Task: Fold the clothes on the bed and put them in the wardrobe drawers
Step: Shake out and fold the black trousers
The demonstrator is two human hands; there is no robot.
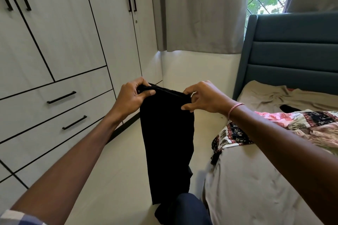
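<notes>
A black garment (pixel 168 133) hangs straight down in front of me, over the floor between the wardrobe and the bed. My left hand (pixel 132 96) grips its top left corner, thumb over the folded edge. My right hand (pixel 203 97) pinches the top right corner. The garment's lower end reaches down to my knee (pixel 190 208). On the bed (pixel 256 179) to the right lies a patterned pink, black and white garment (pixel 274 128), with a small black item (pixel 289 108) behind it. The wardrobe's drawers (pixel 60 97) on the left are closed, with black bar handles.
Tall pale wardrobe doors (pixel 60 23) fill the left side. A blue padded headboard (pixel 292 51) stands at the bed's far end, under a window with grey curtains (pixel 201 9). A strip of pale floor (pixel 124 170) runs between wardrobe and bed.
</notes>
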